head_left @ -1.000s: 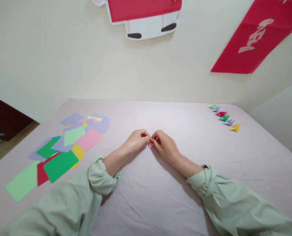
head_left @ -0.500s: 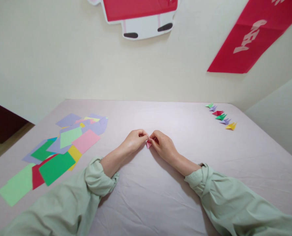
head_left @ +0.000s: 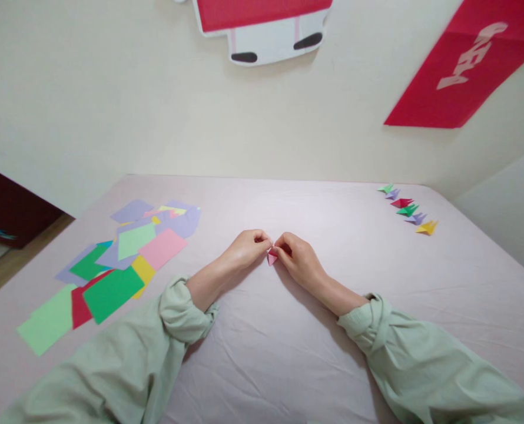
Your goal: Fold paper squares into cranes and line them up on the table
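My left hand [head_left: 245, 250] and my right hand [head_left: 298, 259] meet at the middle of the pale pink table [head_left: 288, 353]. Both pinch a small folded pink paper piece [head_left: 271, 257] between fingertips, just above the cloth. Most of the piece is hidden by my fingers. Light green sleeves are rolled up on both forearms.
Several loose coloured paper sheets [head_left: 112, 259] lie spread at the left. A row of several small folded paper pieces [head_left: 407, 209] sits at the far right. A cream wall behind carries a red banner [head_left: 460, 65] and a red and white cut-out [head_left: 266, 29].
The hands stay together on the pink piece with only slight finger shifts. The view has drifted a little.
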Available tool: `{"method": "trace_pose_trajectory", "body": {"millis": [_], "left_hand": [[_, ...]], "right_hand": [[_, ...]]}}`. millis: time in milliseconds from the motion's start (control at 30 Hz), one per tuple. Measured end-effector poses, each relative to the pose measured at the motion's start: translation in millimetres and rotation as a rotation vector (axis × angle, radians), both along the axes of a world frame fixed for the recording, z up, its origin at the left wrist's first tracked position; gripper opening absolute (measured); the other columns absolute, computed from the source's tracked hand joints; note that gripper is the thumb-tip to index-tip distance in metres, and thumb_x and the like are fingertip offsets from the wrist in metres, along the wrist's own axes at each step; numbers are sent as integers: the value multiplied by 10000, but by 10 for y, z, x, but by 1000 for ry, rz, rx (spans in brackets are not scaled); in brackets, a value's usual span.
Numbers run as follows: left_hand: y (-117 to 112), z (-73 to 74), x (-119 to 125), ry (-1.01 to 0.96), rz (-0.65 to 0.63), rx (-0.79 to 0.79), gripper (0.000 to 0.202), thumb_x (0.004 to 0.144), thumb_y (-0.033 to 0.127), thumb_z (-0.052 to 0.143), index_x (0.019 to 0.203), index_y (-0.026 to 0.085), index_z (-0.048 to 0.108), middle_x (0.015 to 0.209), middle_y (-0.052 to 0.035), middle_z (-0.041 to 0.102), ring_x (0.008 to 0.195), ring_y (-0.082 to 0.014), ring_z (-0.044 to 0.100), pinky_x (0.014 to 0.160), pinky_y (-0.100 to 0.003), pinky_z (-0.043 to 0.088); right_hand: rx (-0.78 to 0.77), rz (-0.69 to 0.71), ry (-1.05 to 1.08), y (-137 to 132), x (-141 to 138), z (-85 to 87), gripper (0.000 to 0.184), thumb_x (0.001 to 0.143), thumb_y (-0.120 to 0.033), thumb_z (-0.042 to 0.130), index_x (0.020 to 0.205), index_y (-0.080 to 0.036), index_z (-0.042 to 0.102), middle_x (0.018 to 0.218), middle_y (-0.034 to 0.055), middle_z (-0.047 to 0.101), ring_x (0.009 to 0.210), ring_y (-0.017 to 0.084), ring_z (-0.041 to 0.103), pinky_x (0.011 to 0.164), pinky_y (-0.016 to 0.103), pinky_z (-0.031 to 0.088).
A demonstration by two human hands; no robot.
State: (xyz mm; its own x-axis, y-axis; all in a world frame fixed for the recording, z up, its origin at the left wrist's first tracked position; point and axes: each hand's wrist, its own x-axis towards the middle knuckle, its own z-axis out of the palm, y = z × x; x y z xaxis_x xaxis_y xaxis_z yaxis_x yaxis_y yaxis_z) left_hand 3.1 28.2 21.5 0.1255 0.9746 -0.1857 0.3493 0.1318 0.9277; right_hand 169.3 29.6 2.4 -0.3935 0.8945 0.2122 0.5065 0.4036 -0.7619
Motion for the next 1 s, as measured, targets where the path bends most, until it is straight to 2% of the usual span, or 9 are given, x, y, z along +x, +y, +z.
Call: {"method": "trace_pose_trajectory", "body": {"millis": [500,1000], "left_hand": [[29,-99,-14,29,-20,75,135,698,278,545,658,156,588,647,3,573,625,-124,500,597,-251,365],[25,-98,0,39,-27,79,134,698,255,553,606,162,582,637,-13,615,644,-136,542,622,-252,395]], "right_hand": [[21,21,14,13,9,-16,132,896,-183,545,776,-204,592,767,-2,630,698,145,556,667,257,389],[47,19,-29,10,6,-27,91,891,-169,532,815,-204,566,766,-5,616,686,142,548,641,252,377]]}}
